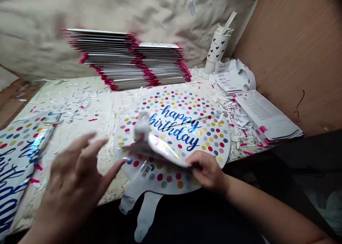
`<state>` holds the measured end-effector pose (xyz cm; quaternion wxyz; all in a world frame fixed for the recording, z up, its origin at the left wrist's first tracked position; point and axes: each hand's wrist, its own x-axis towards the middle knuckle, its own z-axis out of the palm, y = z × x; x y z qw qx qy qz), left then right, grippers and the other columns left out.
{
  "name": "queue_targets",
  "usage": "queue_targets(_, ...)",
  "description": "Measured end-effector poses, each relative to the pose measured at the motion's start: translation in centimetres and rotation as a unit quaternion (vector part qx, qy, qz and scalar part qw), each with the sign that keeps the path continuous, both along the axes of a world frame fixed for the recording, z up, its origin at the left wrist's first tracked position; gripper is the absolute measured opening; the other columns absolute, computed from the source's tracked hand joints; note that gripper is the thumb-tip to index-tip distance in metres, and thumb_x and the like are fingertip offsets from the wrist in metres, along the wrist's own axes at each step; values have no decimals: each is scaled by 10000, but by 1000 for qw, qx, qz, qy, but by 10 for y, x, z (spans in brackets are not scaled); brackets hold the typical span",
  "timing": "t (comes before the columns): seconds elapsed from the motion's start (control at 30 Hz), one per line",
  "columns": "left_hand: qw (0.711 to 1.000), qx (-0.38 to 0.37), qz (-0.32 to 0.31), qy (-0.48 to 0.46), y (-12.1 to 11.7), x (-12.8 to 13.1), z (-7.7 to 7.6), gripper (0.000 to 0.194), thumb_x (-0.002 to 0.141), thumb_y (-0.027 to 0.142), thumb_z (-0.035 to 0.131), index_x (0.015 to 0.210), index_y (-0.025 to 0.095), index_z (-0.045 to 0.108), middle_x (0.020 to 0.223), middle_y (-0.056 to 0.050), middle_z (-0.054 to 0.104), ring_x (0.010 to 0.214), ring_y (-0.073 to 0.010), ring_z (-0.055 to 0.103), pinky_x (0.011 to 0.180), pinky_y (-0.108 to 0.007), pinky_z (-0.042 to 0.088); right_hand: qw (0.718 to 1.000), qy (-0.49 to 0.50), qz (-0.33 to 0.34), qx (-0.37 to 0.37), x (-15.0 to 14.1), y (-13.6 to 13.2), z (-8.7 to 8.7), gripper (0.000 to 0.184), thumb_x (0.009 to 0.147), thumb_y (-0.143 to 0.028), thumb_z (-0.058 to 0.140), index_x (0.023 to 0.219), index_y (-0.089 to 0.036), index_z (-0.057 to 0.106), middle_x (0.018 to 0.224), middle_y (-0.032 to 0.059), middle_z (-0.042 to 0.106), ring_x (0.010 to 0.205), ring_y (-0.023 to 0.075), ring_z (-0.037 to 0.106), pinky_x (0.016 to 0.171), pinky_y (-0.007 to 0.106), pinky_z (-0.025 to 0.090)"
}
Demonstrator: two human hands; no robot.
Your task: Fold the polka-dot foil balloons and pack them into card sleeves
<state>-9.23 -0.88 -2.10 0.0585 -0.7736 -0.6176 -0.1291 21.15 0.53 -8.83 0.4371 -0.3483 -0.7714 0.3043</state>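
Observation:
A flat, round foil balloon (171, 130) printed with coloured dots and blue "happy birthday" lettering lies at the table's front edge. My right hand (207, 172) grips its near edge, where part of the foil is folded up and over. Two pale tails of the balloon hang past the table edge, and a barcode shows on the foil near them. To the left, my left hand (77, 172) is in the air, slightly blurred, fingers apart and holding nothing. Another dotted foil balloon (24, 154) with blue lettering lies beyond it at the far left.
Two stacks of flat, pink-edged packets (125, 62) stand at the back. At the right are a white tumbler (217, 47) with hearts, a curled label strip (232, 78) and printed cards (267, 112). Paper scraps (77, 101) litter the white table. A brown panel (294, 51) borders the right side.

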Motion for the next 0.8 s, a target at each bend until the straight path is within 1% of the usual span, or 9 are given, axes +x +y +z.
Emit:
queue_targets(0.07, 998, 4, -51, 30, 25, -11, -8, 662, 784, 312, 521, 1377, 159, 270, 1491, -124, 204, 1342, -380, 192, 1041, -599, 194, 983, -114, 71, 121, -3, -12, 4, 222, 802, -109, 443, 980, -189, 548, 876, 68, 655, 842, 188, 602, 755, 354, 495)
queue_targets(0.13, 979, -90, -166, 79, 42, -17, -26, 658, 750, 154, 448, 1383, 252, 295, 1473, -37, 279, 1349, -333, 207, 1048, -604, 179, 958, -232, 75, 152, 1, -17, 2, 370, 796, -92, 411, 1142, -165, 520, 1079, 116, 632, 1057, 237, 554, 878, 431, 463)
queue_targets(0.2, 948, -155, -262, 97, 50, -24, -46, 682, 706, 87, 410, 1332, 356, 385, 1409, 40, 388, 1317, -276, 311, 1064, -533, 235, 944, -308, 16, 117, 16, -13, -6, 543, 767, -55, 377, 1302, -141, 410, 1250, 135, 544, 1214, 243, 448, 967, 450, 420)
queue_targets(0.3, 931, -147, -323, 82, 52, -35, -68, 655, 722, 112, 422, 1318, 384, 405, 1373, 68, 424, 1266, -220, 404, 1038, -372, 355, 923, -354, -148, 39, 60, 13, -16, 632, 738, -17, 338, 1362, -116, 342, 1284, 143, 520, 1212, 222, 464, 974, 418, 437)
queue_targets(0.4, 931, -118, -338, 67, 51, -44, -75, 662, 741, 130, 425, 1346, 389, 354, 1374, 79, 422, 1268, -203, 404, 1024, -339, 380, 893, -382, -237, 12, 103, 50, -14, 544, 801, -94, 384, 1345, -106, 387, 1329, 163, 471, 1251, 266, 418, 1018, 485, 369)
queue_targets(0.5, 937, -99, -331, 50, 52, -46, -77, 670, 731, 131, 418, 1336, 414, 359, 1399, 86, 390, 1290, -214, 373, 1032, -374, 371, 918, -387, -83, 15, 121, 82, -4, 477, 853, -193, 425, 1330, -188, 429, 1405, 77, 393, 1323, 223, 309, 1095, 450, 251)
queue_targets(0.57, 938, -94, -330, 42, 53, -45, -78, 680, 721, 130, 414, 1330, 428, 361, 1410, 90, 374, 1293, -216, 368, 1025, -380, 379, 913, -406, -14, -40, 122, 98, 1, 473, 860, -255, 448, 1333, -251, 428, 1431, 39, 349, 1337, 222, 277, 1095, 448, 235)
queue_targets(0.7, 946, -91, -310, 13, 50, -42, -84, 773, 675, 133, 410, 1381, 409, 259, 1426, 70, 355, 1287, -227, 378, 1022, -400, 382, 875, -434, -180, -113, 126, 111, 5, 864, 675, -327, 654, 1422, -185, 246, 1492, 126, 133, 1364, 365, 57, 1057, 605, 106)
queue_targets(0.8, 953, -109, -283, -21, 45, -43, -88, 778, 659, 170, 419, 1384, 405, 259, 1427, 54, 350, 1292, -254, 366, 1037, -441, 352, 916, -384, -67, -93, 138, 108, 6, 699, 656, -193, 604, 1331, -250, 432, 1467, 63, 255, 1373, 296, 117, 1084, 555, 58)
